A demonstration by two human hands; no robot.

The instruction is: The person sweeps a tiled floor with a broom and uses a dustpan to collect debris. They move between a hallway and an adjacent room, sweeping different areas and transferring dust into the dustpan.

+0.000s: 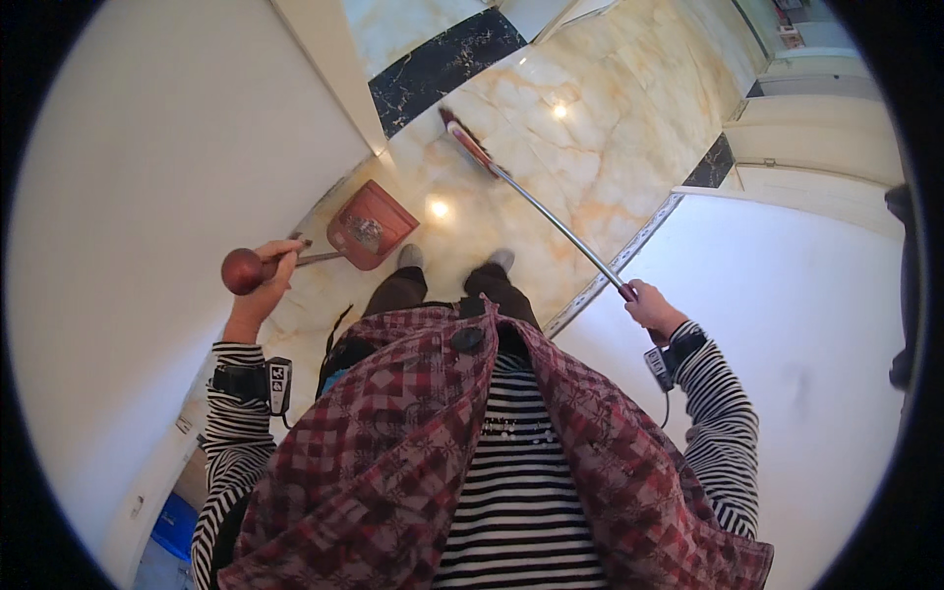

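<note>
My left hand (269, 284) grips the upper handle of a long-handled dustpan, just below its dark red ball-shaped end (242, 271). The reddish dustpan (398, 210) is low by the left wall, and a greyish clump of debris (364, 231) lies in its pan. In my right hand (655, 308) is the dark grip of a broom, whose metal pole (557, 225) slants away to the upper left. Its red head (470, 143) with dark bristles is over the marbled floor, ahead of my feet.
Glossy marbled tile (590, 162) forms the floor. A white wall (177, 147) rises close on my left, another (782, 295) on my right. Black stone strips (447, 70) cross the floor at the doorways. Behind on the left is a blue object (175, 525).
</note>
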